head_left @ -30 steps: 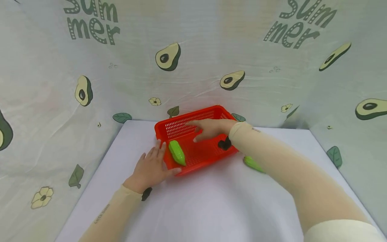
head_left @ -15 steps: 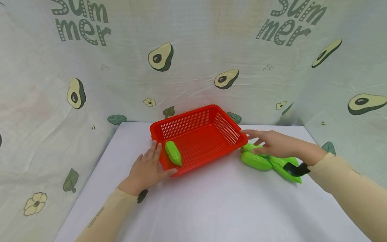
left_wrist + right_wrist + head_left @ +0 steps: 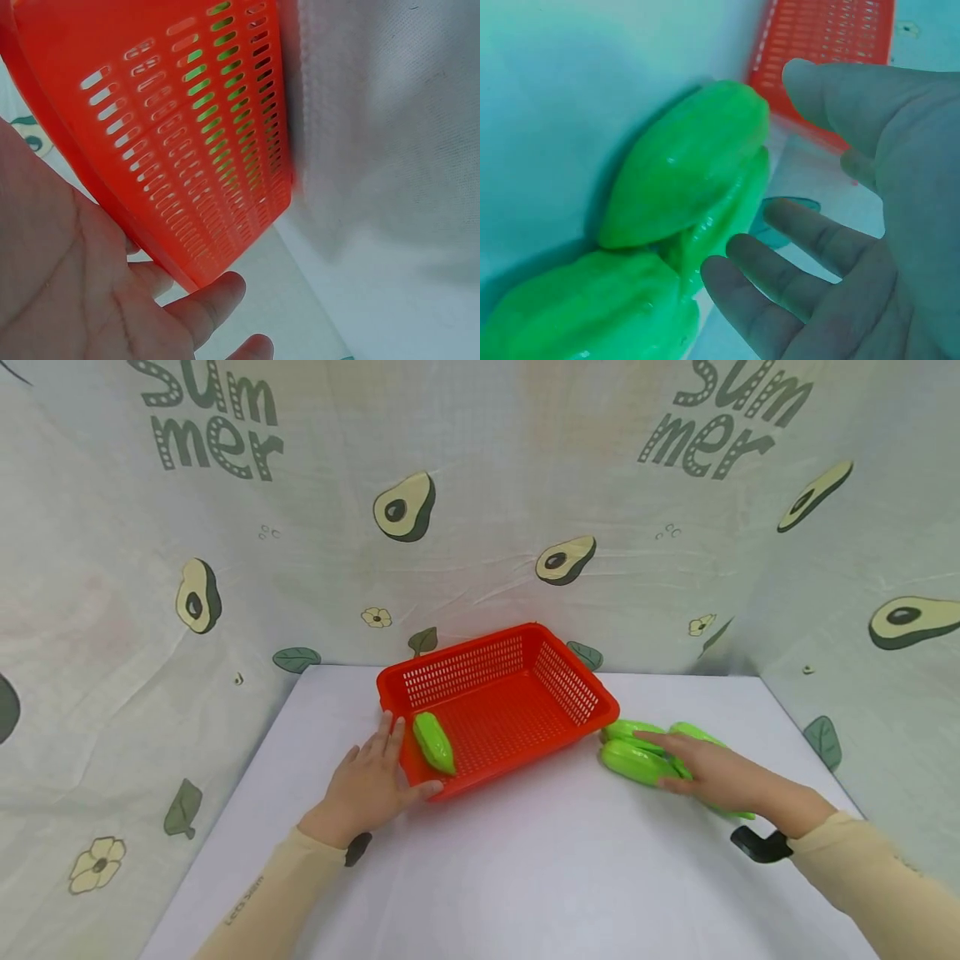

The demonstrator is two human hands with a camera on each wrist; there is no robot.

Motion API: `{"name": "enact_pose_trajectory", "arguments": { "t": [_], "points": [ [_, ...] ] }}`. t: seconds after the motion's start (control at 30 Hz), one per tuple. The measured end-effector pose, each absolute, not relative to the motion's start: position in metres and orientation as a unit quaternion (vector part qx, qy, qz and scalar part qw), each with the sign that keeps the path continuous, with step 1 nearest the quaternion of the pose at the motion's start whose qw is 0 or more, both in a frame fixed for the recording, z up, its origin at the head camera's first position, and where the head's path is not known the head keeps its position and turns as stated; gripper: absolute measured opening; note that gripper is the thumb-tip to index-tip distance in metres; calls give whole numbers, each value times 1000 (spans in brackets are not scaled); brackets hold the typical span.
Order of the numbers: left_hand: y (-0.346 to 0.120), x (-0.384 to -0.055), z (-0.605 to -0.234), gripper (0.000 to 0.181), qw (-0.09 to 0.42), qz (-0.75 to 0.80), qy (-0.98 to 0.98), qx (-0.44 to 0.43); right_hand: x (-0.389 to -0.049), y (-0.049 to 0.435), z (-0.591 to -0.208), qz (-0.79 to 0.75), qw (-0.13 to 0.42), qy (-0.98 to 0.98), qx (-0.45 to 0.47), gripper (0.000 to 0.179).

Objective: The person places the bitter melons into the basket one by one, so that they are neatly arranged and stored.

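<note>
A red plastic basket (image 3: 468, 656) with slotted walls stands at the table's back. Inside its left end lies one glossy green ridged fruit-like piece (image 3: 433, 743). My left hand (image 3: 367, 787) rests at the basket's left rim, fingers straight and thumb spread along the front. Its palm faces the slotted wall (image 3: 142, 67) in the left wrist view. To the right of the basket, several matching green pieces (image 3: 633, 762) lie in a pile. Over them reaches my right hand (image 3: 720, 774), partly covering the pile. In the right wrist view its fingers and thumb are apart beside a green piece (image 3: 690, 161), holding nothing.
The white table (image 3: 510, 868) reaches back to a hanging cloth (image 3: 480, 560) printed with avocados, leaves and lettering. More cloth hangs along both sides. A black strap (image 3: 761, 845) is on my right wrist.
My right hand has come out of the basket, moving right and then lower over the green pile. The left hand has kept its place at the rim. The view has shifted slightly.
</note>
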State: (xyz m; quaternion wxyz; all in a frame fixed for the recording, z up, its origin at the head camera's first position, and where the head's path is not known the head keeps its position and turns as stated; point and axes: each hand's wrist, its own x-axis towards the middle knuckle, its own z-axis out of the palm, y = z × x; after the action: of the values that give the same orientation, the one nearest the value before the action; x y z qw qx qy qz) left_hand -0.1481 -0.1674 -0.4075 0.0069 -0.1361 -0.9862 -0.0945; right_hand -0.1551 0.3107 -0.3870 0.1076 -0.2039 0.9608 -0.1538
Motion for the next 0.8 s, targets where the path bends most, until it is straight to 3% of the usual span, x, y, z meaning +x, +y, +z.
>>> {"name": "enact_pose_trajectory", "arguments": {
  "t": [0.43,0.8],
  "points": [
    [-168,-149,-412,117,4,-93,-987,-129,-161,306,-413,-88,75,960,-255,74],
    [-167,-148,-409,117,-3,-98,-987,-126,-167,300,-423,-71,100,963,-241,78]
  ]
}}
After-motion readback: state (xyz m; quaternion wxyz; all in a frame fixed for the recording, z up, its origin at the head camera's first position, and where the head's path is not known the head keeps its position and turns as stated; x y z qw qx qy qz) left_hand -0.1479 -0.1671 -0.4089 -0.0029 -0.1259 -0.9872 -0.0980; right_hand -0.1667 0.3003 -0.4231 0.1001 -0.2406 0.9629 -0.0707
